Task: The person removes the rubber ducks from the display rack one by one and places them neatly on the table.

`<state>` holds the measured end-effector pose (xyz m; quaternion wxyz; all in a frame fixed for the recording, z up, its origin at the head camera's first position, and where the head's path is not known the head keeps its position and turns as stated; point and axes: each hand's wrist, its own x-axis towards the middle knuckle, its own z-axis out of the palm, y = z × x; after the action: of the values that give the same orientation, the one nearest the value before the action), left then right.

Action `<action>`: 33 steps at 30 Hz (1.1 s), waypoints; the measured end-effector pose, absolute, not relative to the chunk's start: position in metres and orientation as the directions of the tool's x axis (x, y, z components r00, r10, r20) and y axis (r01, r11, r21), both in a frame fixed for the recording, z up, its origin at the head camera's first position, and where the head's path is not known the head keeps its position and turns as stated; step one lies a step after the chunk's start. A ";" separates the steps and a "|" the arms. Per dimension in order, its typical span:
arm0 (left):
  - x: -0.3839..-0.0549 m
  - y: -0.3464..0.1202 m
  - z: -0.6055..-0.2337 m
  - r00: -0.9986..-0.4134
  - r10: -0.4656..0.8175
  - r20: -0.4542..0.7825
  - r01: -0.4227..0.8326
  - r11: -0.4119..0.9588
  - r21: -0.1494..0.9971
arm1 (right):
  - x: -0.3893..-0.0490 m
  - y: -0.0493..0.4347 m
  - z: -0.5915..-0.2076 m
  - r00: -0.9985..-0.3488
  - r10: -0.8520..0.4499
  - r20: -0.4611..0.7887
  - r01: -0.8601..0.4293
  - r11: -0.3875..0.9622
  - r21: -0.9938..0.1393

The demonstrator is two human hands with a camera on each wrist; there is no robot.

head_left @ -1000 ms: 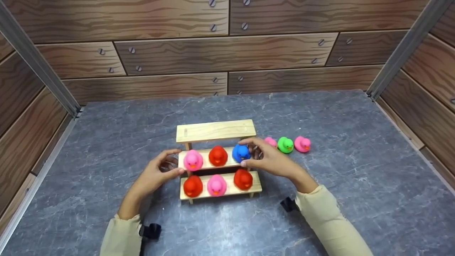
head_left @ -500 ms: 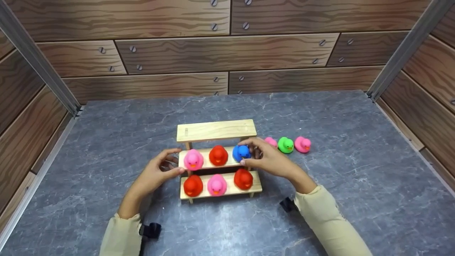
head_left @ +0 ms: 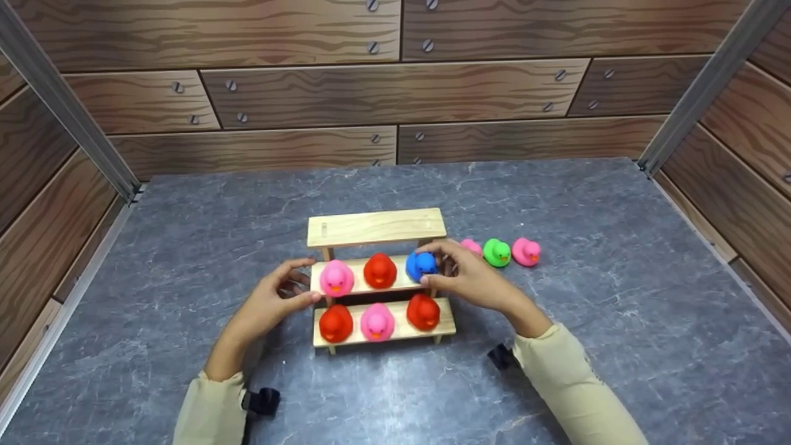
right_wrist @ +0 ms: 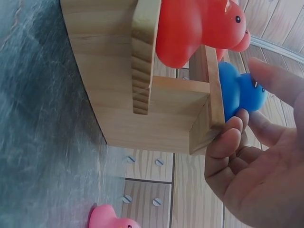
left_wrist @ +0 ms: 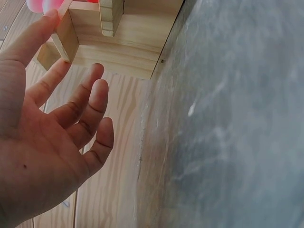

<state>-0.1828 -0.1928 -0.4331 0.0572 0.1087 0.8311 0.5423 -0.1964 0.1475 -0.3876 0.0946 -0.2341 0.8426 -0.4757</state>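
A three-tier wooden display rack stands mid-table. My right hand pinches a blue rubber duck at the right end of the middle tier, thumb at its front and fingers behind. Red and pink ducks sit to its left. At that tier's left end, my left hand touches the corners with thumb and index fingertip, its other fingers loosely bent, as the left wrist view shows of the hand. Along the bottom tier are a red duck, a pink one and another red one.
To the right of the rack, a green duck stands on the grey marbled table beside a pink duck. Another pink duck is partly hidden behind my right hand. Wood-patterned panels enclose the table's back and sides.
The blue duck has shifted very slightly to the right in my right hand's pinch. My left hand stays at the tier's end, and the other ducks have not moved.
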 end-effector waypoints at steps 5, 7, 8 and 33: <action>-0.183 -0.193 -0.434 -0.971 0.236 0.021 0.115 0.392 0.913 | -0.196 0.154 -0.388 -0.879 -0.469 0.087 -0.318 0.441 -0.839; -0.183 -0.193 -0.435 -0.971 0.239 0.019 0.114 0.390 0.914 | -0.195 0.158 -0.387 -0.878 -0.467 0.101 -0.331 0.442 -0.834; -0.182 -0.193 -0.435 -0.970 0.242 0.019 0.115 0.391 0.913 | -0.195 0.160 -0.386 -0.877 -0.468 0.108 -0.338 0.442 -0.831; -0.182 -0.194 -0.433 -0.965 0.261 0.020 0.123 0.385 0.915 | -0.183 0.215 -0.378 -0.899 -0.431 0.080 -0.337 0.561 -0.756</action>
<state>-0.1819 -0.1945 -0.4328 0.0638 0.1158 0.8297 0.5423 -0.1835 0.2146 -0.3784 0.0569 -0.2176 0.8817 -0.4148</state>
